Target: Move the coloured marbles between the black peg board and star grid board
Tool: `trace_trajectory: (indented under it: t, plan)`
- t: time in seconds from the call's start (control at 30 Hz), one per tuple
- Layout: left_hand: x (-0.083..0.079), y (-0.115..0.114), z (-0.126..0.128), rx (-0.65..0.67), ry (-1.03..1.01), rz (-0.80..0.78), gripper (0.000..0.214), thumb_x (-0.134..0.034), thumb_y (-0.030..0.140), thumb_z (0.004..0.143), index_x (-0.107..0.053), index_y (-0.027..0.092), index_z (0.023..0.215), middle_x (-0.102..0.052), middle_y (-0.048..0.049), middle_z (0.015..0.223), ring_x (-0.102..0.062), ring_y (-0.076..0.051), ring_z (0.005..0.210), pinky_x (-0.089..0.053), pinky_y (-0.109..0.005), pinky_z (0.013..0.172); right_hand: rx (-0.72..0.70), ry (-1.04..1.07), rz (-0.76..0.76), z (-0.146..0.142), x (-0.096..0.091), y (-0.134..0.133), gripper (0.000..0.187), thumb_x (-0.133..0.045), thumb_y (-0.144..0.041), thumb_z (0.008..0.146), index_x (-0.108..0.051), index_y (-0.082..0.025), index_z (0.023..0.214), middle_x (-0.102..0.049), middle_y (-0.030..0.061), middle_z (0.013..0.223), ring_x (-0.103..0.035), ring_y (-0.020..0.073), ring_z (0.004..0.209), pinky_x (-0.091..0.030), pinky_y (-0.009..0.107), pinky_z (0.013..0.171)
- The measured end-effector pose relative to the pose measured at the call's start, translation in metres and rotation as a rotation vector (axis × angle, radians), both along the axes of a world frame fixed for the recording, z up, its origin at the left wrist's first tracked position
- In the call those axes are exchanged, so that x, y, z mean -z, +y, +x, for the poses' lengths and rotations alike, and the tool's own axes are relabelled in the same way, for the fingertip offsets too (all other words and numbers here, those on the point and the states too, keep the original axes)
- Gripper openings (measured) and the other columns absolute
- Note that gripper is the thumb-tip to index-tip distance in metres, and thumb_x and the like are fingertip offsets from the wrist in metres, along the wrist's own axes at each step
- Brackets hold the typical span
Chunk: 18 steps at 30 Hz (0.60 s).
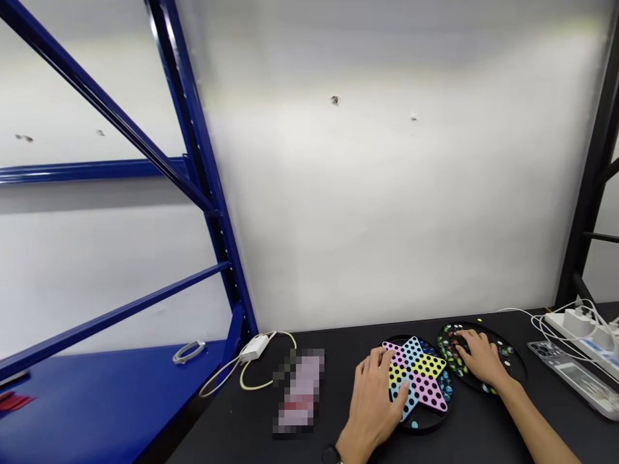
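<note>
My left hand (374, 393) grips the left side of a star-shaped Chinese checkers board (420, 374), thumb on its lower point and fingers at the upper left edge. Pink, blue and yellow sections with black holes cover the board. Beneath it, a round black tray (425, 428) holds blue marbles (445, 386), partly hidden. To the right, my right hand (478, 354) reaches down into a second round tray (521, 370) with many coloured glass marbles (452, 354). Its fingers are bent, with a gap between thumb and forefinger; nothing shows between them.
A phone (575, 377) and a white power strip (599, 348) with plugs and cables lie at the right. Left of the board are a blurred pinkish item (302, 393) and a white adapter (255, 348) with its cord. A blue rack post (213, 180) rises at the left.
</note>
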State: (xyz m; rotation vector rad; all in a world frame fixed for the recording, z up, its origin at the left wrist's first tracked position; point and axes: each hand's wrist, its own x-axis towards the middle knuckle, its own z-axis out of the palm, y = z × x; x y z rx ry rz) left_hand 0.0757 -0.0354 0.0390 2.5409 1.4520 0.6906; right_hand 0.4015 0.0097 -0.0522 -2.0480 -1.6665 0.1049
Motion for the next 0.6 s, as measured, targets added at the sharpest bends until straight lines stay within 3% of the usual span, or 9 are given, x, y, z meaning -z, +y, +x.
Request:
trace_trajectory:
  t: [0.1,0.23,0.3,0.47,0.6]
  plan:
    - [0.005,-0.007,0.007,0.108,-0.072,-0.043,0.036,-0.049,0.038,0.091,-0.053,0.026,0.124,-0.055,-0.0075,0.127,-0.053,-0.026,0.114,-0.041,-0.040,0.099,0.022,0.154,0.074,0.010,0.001,0.004,0.041,-0.038,-0.038,0.083,-0.064,-0.023,0.111,-0.064,0.0085,0.123,-0.055,0.0312,0.112,-0.041,0.050,0.094]
    - [0.008,-0.005,0.005,0.108,-0.139,-0.036,0.028,-0.046,0.036,0.093,-0.055,0.026,0.118,-0.057,-0.0065,0.121,-0.056,-0.024,0.107,-0.044,-0.037,0.094,0.123,0.531,0.183,0.028,-0.002,0.006,0.044,-0.033,-0.034,0.081,-0.065,-0.017,0.107,-0.069,0.0126,0.112,-0.065,0.0249,0.101,-0.050,0.037,0.087]
    - [0.007,-0.004,0.004,0.095,-0.161,-0.024,0.028,-0.045,0.035,0.093,-0.056,0.026,0.117,-0.057,-0.0064,0.119,-0.056,-0.024,0.105,-0.045,-0.036,0.092,0.121,0.611,0.188,0.031,-0.002,0.006,0.043,-0.037,-0.034,0.079,-0.065,-0.016,0.106,-0.070,0.0127,0.110,-0.068,0.0242,0.095,-0.052,0.035,0.081]
    - [0.007,-0.003,0.004,0.100,-0.176,-0.031,0.025,-0.046,0.033,0.092,-0.057,0.026,0.114,-0.059,-0.0051,0.117,-0.058,-0.023,0.103,-0.046,-0.035,0.091,-0.045,0.370,0.166,0.018,0.003,0.008,0.035,-0.053,-0.035,0.075,-0.068,-0.019,0.103,-0.070,0.0093,0.107,-0.066,0.0243,0.091,-0.050,0.036,0.086]
    - [0.008,-0.002,0.004,0.108,-0.185,-0.040,0.025,-0.046,0.033,0.093,-0.057,0.027,0.114,-0.059,-0.0054,0.117,-0.057,-0.023,0.105,-0.046,-0.036,0.091,-0.140,0.180,0.117,0.007,0.004,0.012,0.032,-0.047,-0.024,0.078,-0.068,-0.020,0.103,-0.067,0.0083,0.103,-0.062,0.0236,0.099,-0.046,0.035,0.091]
